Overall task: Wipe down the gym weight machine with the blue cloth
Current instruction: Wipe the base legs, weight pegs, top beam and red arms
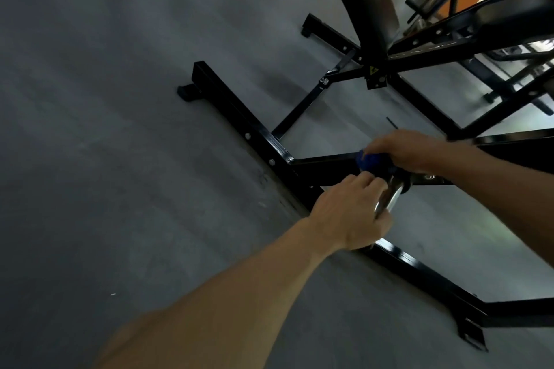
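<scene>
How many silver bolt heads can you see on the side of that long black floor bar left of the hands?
2: one bolt head farther up the floor bar, another bolt head near the crossbar joint. More may be hidden behind the left hand.

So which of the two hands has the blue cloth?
The right hand, the farther one, grips the blue cloth against the machine; the left hand grips the chrome peg bare.

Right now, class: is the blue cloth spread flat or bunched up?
Bunched up. The blue cloth shows only as a small wad under the right hand, pressed against the chrome peg that the left hand grips.
</scene>
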